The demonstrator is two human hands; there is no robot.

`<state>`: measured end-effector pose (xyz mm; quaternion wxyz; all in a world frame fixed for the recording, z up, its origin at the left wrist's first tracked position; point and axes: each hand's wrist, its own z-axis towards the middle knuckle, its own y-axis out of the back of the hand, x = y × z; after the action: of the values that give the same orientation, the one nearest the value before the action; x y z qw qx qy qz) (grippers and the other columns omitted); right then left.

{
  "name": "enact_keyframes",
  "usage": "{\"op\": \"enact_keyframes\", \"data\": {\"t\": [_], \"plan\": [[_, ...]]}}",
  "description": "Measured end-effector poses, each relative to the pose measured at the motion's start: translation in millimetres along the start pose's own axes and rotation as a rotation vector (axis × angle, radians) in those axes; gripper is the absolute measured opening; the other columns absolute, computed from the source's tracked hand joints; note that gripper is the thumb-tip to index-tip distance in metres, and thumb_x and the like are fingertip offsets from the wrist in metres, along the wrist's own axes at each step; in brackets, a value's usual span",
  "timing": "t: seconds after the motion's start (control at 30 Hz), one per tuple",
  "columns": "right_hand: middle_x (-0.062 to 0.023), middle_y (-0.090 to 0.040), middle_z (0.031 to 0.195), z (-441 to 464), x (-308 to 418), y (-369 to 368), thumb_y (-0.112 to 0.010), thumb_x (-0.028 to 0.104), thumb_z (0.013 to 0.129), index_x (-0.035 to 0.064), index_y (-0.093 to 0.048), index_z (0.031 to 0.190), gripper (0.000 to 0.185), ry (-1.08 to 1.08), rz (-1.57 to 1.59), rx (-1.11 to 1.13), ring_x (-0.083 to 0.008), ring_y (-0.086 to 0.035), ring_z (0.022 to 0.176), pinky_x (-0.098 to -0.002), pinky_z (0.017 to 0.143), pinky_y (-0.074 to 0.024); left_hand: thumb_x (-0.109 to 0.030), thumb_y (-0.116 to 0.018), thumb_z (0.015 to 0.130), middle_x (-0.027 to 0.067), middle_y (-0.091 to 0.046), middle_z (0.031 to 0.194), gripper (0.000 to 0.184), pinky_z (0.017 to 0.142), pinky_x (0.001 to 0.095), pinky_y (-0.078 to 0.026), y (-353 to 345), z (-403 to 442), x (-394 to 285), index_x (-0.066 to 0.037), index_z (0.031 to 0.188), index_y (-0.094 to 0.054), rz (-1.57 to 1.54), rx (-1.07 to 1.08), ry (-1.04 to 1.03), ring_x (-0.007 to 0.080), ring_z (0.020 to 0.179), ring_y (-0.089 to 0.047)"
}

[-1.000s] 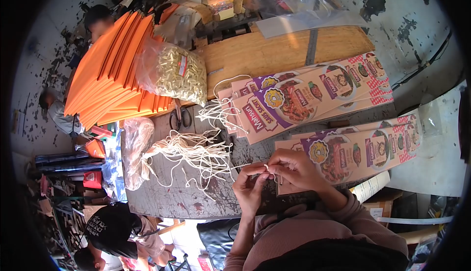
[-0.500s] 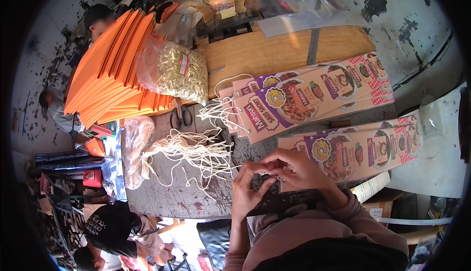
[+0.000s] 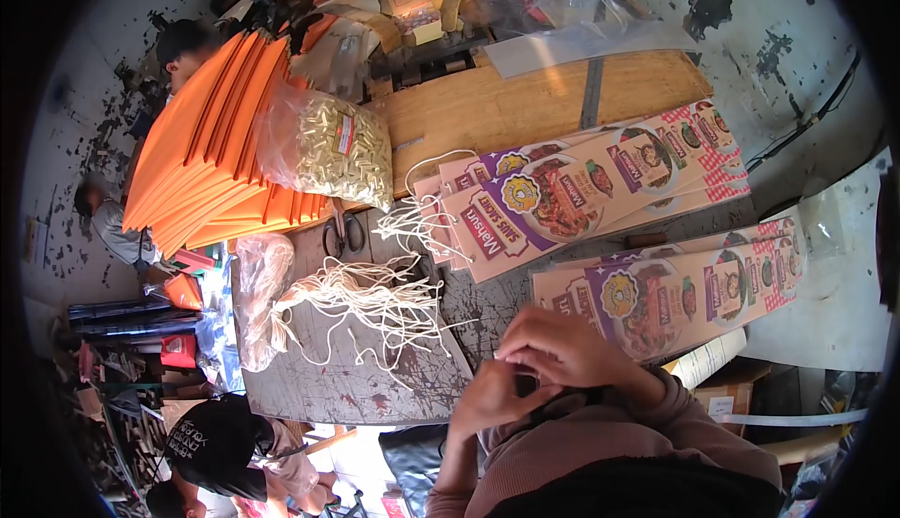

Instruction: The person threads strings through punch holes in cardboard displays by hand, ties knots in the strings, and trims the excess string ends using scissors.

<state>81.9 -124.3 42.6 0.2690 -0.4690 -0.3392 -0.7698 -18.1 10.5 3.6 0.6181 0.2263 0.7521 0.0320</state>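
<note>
Left hand (image 3: 486, 400), right hand (image 3: 564, 349): together at bench's (image 3: 328, 389) near edge; grip hidden, cannot tell.
White cords (image 3: 323, 293): toward left edge.

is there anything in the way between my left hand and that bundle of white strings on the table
Nothing visible stands between your left hand and the bundle of white strings. Only scratched tabletop and a few of the bundle's own loose ends lie there.
</note>
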Motion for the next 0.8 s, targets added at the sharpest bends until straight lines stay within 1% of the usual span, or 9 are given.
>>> {"op": "enact_keyframes", "data": {"t": [0.03, 0.13, 0.17, 0.4, 0.43, 0.6, 0.67, 0.73, 0.8], "plan": [[-0.0064, -0.055, 0.085, -1.7, 2.2, -3.3, -0.061, 0.002, 0.077, 0.0056, -0.058, 0.089, 0.013, 0.008, -0.016, 0.037, -0.0226, -0.058, 0.074, -0.0306, 0.062, -0.0466, -0.01, -0.063, 0.075, 0.0146, -0.059, 0.092, 0.036, 0.072, 0.0317, -0.047, -10.1, 2.4, -6.5, 0.005, 0.105, -0.049, 0.013, -0.12, -0.135, 0.0244, 0.087, -0.059], [-0.0073, -0.054, 0.089, -5.1, 12.2, -5.3, -0.059, 0.002, 0.077, 0.006, -0.058, 0.091, 0.014, 0.008, -0.047, 0.112, -0.023, -0.058, 0.075, -0.0301, 0.063, -0.0468, -0.005, -0.058, 0.075, 0.0141, -0.059, 0.09, 0.031, 0.073, 0.0313, -0.047, -41.4, 8.0, 6.8, 0.004, 0.103, -0.051, -0.291, -0.4, -0.114, 0.0264, 0.087, -0.058], [-0.0081, -0.053, 0.092, -8.3, 10.1, -6.2, -0.06, 0.002, 0.075, 0.006, -0.058, 0.092, 0.017, 0.005, -0.046, 0.14, -0.0241, -0.057, 0.081, -0.0329, 0.068, -0.0466, -0.007, -0.056, 0.08, 0.0097, -0.059, 0.089, 0.026, 0.072, 0.027, -0.046, -49.4, 9.7, 9.6, 0.001, 0.104, -0.051, -0.431, -0.507, -0.152, 0.0206, 0.084, -0.058], [-0.0079, -0.056, 0.101, -15.1, 28.6, -18.3, -0.068, 0.007, 0.066, 0.0085, -0.06, 0.088, 0.024, 0.371, -0.568, -0.23, -0.0262, -0.053, 0.092, -0.0333, 0.077, -0.0434, -0.01, -0.053, 0.085, 0.0061, -0.059, 0.09, 0.021, 0.07, 0.0232, -0.045, -11.0, 25.7, -29.8, -0.001, 0.104, -0.052, -0.878, -0.525, 0.139, 0.0128, 0.081, -0.057], [-0.0085, -0.057, 0.102, -17.0, 26.5, -18.1, -0.069, 0.009, 0.064, 0.0091, -0.062, 0.086, 0.023, 0.408, -0.58, -0.236, -0.0254, -0.053, 0.093, -0.0333, 0.076, -0.0439, -0.015, -0.053, 0.088, 0.0043, -0.059, 0.091, 0.022, 0.067, 0.0203, -0.044, -10.1, 37.1, -32.1, -0.003, 0.106, -0.052, -1.097, -0.591, -0.083, 0.0074, 0.078, -0.055], [-0.0076, -0.056, 0.102, -19.4, 26.2, -15.1, -0.069, 0.009, 0.065, 0.0087, -0.062, 0.085, 0.021, 0.33, -0.563, -0.16, -0.0254, -0.053, 0.093, -0.0341, 0.075, -0.0443, -0.017, -0.05, 0.09, 0.0059, -0.059, 0.092, 0.029, 0.067, 0.0219, -0.045, 36.3, 65.5, -21.6, 0.0, 0.113, -0.049, -0.825, -0.728, -0.216, 0.008, 0.081, -0.055], [-0.0101, -0.052, 0.105, -20.3, 22.9, -14.8, -0.064, 0.011, 0.066, 0.0061, -0.058, 0.088, 0.024, 0.318, -0.538, -0.119, -0.0263, -0.05, 0.101, -0.0382, 0.082, -0.0415, -0.018, -0.051, 0.089, 0.0109, -0.06, 0.092, 0.028, 0.07, 0.0272, -0.046, 52.9, 63.8, -11.8, 0.004, 0.107, -0.05, -0.527, -0.707, -0.177, 0.0155, 0.082, -0.057], [-0.0102, -0.051, 0.105, -21.3, 21.3, -12.3, -0.064, 0.011, 0.067, 0.0064, -0.058, 0.089, 0.023, 0.296, -0.535, -0.11, -0.0266, -0.05, 0.101, -0.0384, 0.082, -0.0415, -0.02, -0.049, 0.089, 0.011, -0.061, 0.091, 0.029, 0.071, 0.0303, -0.046, 59.9, 54.3, -5.6, 0.005, 0.104, -0.054, 0.35, -0.846, -0.002, 0.0198, 0.084, -0.058], [-0.0103, -0.051, 0.105, -22.9, 20.1, -9.1, -0.064, 0.011, 0.068, 0.0066, -0.057, 0.089, 0.023, 0.268, -0.529, -0.106, -0.0269, -0.05, 0.101, -0.0385, 0.082, -0.0415, -0.013, -0.054, 0.084, 0.0126, -0.06, 0.089, 0.019, 0.07, 0.0329, -0.046, 60.5, 37.4, 5.6, -0.001, 0.097, -0.059, 0.453, -0.829, -0.029, 0.0261, 0.079, -0.06]]}}
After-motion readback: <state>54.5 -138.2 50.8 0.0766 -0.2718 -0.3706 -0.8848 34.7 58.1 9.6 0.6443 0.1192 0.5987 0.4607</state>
